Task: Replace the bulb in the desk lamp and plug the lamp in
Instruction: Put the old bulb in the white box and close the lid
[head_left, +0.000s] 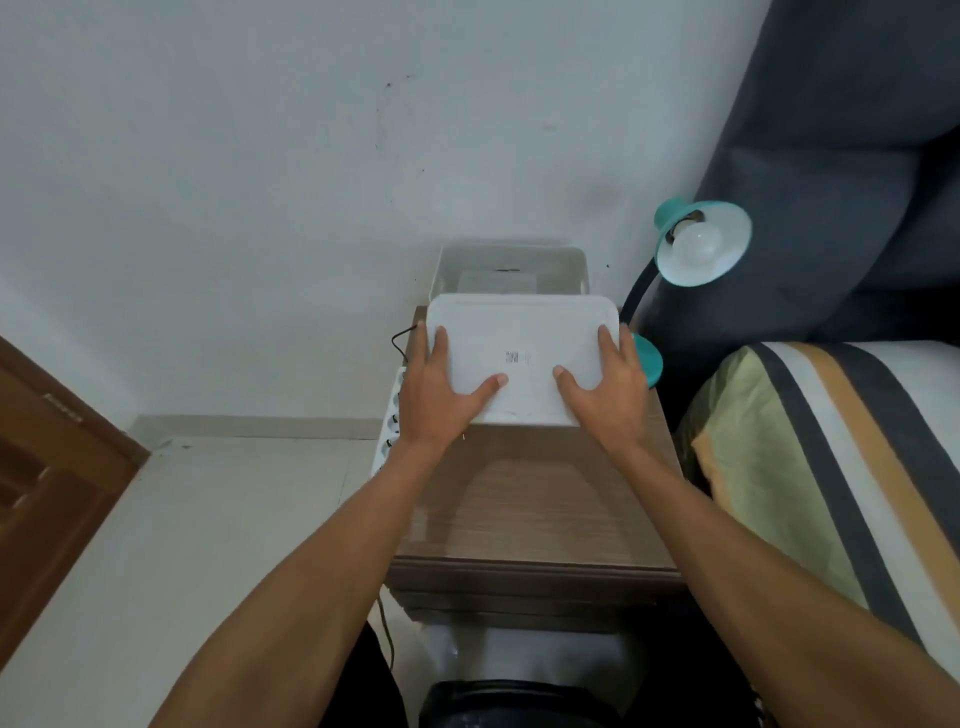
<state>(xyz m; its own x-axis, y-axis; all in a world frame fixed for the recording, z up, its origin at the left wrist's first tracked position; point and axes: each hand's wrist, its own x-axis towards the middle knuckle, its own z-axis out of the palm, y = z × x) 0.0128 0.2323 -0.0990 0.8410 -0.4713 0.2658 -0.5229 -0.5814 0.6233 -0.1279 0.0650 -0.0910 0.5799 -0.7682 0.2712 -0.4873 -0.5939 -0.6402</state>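
Both hands, left hand (441, 384) and right hand (608, 387), clamp the short ends of a white lid (522, 358) over the worktop (530, 509). Beyond sits an open box (511, 270), perhaps holding a bulb. The lamp (696, 244) stands beyond the right hand, nearer that one.

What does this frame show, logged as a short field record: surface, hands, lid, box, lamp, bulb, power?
surface: wooden bedside table, between wall and bed
left hand: grip on the lid's left edge
right hand: grip on the lid's right edge
lid: white, held tilted in front of the box
box: translucent, open, against the wall; contents unclear
lamp: teal, gooseneck, right of the box
bulb: white, seated in the shade, unlit
power strip: white, left of the table
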